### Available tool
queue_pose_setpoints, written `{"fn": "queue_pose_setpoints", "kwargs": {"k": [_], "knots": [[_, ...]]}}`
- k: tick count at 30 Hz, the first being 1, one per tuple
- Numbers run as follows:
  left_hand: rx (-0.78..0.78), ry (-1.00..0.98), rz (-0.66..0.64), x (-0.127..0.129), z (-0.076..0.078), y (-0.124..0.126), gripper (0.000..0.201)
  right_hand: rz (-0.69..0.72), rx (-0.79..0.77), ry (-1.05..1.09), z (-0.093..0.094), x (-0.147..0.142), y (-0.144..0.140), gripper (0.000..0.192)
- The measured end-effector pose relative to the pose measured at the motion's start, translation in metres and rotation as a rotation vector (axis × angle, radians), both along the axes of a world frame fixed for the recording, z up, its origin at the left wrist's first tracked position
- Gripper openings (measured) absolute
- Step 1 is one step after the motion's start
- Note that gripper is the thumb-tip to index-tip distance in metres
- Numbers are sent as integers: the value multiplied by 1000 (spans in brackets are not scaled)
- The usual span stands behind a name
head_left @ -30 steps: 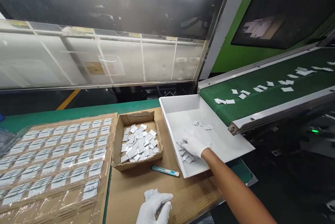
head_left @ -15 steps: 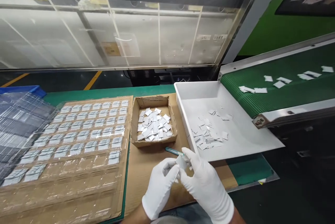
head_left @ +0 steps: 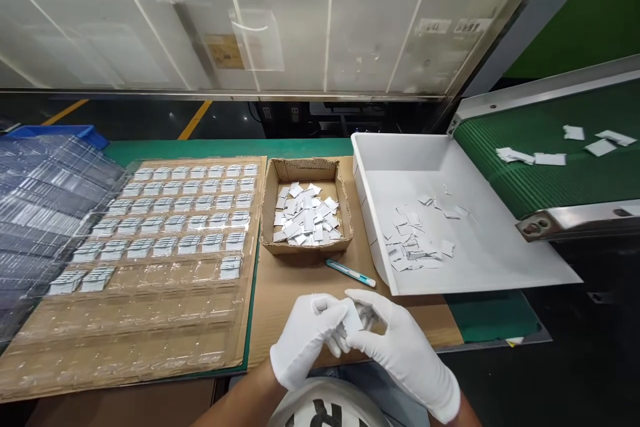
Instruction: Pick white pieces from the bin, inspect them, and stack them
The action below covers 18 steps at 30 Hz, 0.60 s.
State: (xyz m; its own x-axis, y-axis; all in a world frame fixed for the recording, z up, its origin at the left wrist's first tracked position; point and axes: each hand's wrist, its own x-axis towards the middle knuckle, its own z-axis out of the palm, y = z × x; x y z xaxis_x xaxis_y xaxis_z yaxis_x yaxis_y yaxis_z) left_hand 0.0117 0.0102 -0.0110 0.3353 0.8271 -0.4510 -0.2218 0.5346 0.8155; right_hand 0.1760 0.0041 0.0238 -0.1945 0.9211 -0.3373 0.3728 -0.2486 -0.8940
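White gloves cover both hands, which meet low in the centre of the view. My left hand (head_left: 313,334) pinches a small white rectangular piece (head_left: 352,318) by its left side. On the other side, the fingers and thumb of my right hand (head_left: 400,340) close around the same piece. Whether it is one piece or a thin stack I cannot tell. Just beyond the hands a teal utility knife (head_left: 351,272) lies on the cardboard. Behind that is a cardboard box (head_left: 307,247) with many loose white pieces (head_left: 306,217) inside.
At left a clear compartment tray (head_left: 150,314) holds rows of stacked pieces. Stacked clear trays (head_left: 45,214) stand farther left, by a blue bin (head_left: 93,136). At right a white bin (head_left: 480,260) with scattered pieces sits below a green conveyor belt (head_left: 590,177) carrying more.
My view has tilted down and shifted left, so the surroundings appear higher and farther right. Both hands still hold the white piece, now turned more face-on. The whole knife now shows.
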Motion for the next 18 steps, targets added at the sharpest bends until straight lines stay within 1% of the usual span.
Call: {"fn": "queue_pose_setpoints", "kwargs": {"k": [4, 8, 10, 13, 18], "knots": [[-10, 4, -5, -1, 1, 1, 50, -1, -4, 40, 2, -4, -1, 42], [3, -23, 9, 2, 3, 0, 56, -39, -44, 74, 4, -8, -3, 34], [10, -20, 19, 3, 5, -1, 57, -59, -48, 77, 5, -9, -4, 34], [20, -18, 33, 4, 7, 0, 57, -87, -15, 63, 2, -9, -6, 34], [-2, -12, 46, 5, 5, 1, 56, -102, -19, 71, -4, -10, -8, 36]]}}
